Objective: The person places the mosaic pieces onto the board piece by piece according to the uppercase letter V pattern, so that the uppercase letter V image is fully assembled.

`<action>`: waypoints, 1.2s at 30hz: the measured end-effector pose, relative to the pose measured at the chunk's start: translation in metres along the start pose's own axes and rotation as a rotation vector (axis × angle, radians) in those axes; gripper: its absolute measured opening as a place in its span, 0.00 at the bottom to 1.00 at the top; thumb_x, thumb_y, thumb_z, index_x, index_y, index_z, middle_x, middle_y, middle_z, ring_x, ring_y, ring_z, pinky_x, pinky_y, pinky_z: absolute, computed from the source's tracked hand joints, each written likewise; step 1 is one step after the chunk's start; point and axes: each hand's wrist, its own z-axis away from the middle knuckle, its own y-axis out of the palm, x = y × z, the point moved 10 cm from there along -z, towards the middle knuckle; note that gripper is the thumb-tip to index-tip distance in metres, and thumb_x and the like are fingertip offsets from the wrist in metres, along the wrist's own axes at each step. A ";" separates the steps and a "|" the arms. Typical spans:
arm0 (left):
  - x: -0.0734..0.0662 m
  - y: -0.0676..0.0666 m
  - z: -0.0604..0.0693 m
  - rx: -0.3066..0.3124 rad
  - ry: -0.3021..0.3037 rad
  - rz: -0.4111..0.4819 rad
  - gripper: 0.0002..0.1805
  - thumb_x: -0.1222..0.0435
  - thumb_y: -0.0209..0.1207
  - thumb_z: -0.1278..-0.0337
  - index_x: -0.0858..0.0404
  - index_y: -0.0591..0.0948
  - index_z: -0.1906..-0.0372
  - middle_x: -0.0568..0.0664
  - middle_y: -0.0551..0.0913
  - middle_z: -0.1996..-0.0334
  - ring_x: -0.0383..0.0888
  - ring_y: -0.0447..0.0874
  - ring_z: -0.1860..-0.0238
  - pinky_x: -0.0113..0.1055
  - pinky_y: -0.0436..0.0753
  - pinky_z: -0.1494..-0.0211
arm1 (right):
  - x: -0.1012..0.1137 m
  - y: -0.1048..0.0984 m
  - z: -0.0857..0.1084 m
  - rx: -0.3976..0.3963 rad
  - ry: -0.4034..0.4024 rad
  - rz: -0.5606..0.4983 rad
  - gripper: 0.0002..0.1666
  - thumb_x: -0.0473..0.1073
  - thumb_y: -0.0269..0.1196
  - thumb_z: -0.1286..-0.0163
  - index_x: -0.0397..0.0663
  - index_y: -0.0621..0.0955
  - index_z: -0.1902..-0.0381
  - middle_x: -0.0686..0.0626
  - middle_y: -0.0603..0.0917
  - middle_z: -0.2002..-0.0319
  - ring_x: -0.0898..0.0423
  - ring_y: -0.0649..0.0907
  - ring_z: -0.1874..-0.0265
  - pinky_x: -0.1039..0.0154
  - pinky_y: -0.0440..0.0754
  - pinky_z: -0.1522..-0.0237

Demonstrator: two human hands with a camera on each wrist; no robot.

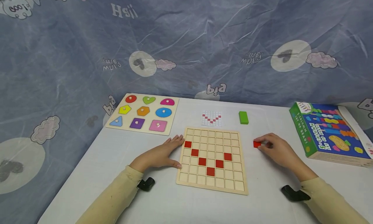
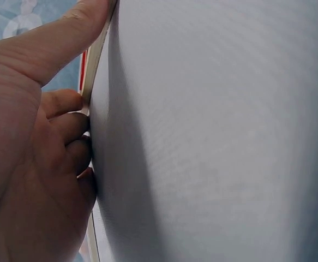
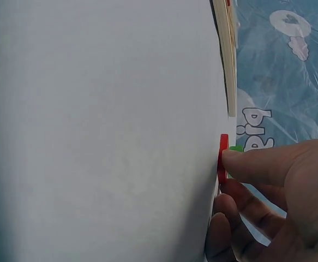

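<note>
A wooden grid board (image 1: 214, 185) lies on the table, with several red square tiles set in its cells in a V-like pattern. My left hand (image 1: 160, 155) rests at the board's left edge, fingers spread, thumb and fingertips touching the rim. In the left wrist view the fingers of that hand (image 2: 44, 136) meet the board's side. To the right of the board, my right hand (image 1: 276, 149) pinches a red square tile (image 1: 256, 144) between thumb and fingers. The right wrist view shows this tile (image 3: 223, 158) on edge at the table surface, or very close to it.
Behind the board lie a small pattern card (image 1: 211, 118) with a red V and a green block (image 1: 243, 117). A shape puzzle board (image 1: 135, 117) lies at the back left. At the right stands a colourful bead-set box (image 1: 332, 133). Patterned cloth (image 1: 186, 49) hangs behind the table.
</note>
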 end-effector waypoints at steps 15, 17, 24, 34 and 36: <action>0.000 0.000 0.001 0.005 -0.034 0.011 0.60 0.45 0.76 0.54 0.55 0.57 0.18 0.46 0.49 0.18 0.44 0.39 0.18 0.42 0.46 0.17 | 0.022 0.013 0.013 0.037 0.015 -0.035 0.13 0.35 0.72 0.37 0.46 0.87 0.53 0.49 0.82 0.59 0.56 0.76 0.66 0.65 0.75 0.69; -0.001 0.000 0.001 0.005 -0.032 0.013 0.59 0.45 0.75 0.54 0.55 0.57 0.19 0.46 0.49 0.18 0.45 0.39 0.18 0.43 0.46 0.17 | 0.024 0.013 0.014 0.039 0.010 -0.035 0.13 0.35 0.71 0.37 0.46 0.87 0.53 0.50 0.82 0.60 0.56 0.75 0.66 0.66 0.75 0.69; -0.002 -0.001 0.000 0.003 -0.017 0.008 0.60 0.45 0.76 0.54 0.57 0.57 0.19 0.47 0.49 0.18 0.45 0.39 0.18 0.40 0.44 0.17 | 0.028 0.013 0.015 0.030 -0.016 -0.027 0.15 0.33 0.71 0.37 0.44 0.87 0.51 0.50 0.82 0.59 0.57 0.75 0.66 0.66 0.75 0.69; -0.003 -0.001 0.000 0.005 -0.004 0.009 0.59 0.46 0.76 0.53 0.58 0.56 0.19 0.47 0.49 0.18 0.45 0.39 0.18 0.41 0.44 0.17 | 0.029 0.013 0.016 0.022 -0.034 -0.048 0.16 0.32 0.73 0.39 0.46 0.86 0.53 0.51 0.82 0.60 0.58 0.75 0.66 0.66 0.76 0.69; -0.003 -0.001 0.000 0.007 -0.004 0.010 0.59 0.46 0.76 0.53 0.58 0.56 0.19 0.47 0.49 0.18 0.45 0.39 0.18 0.41 0.44 0.17 | 0.029 0.013 0.016 0.023 -0.033 -0.047 0.16 0.32 0.73 0.39 0.47 0.85 0.53 0.51 0.82 0.61 0.58 0.76 0.66 0.66 0.76 0.69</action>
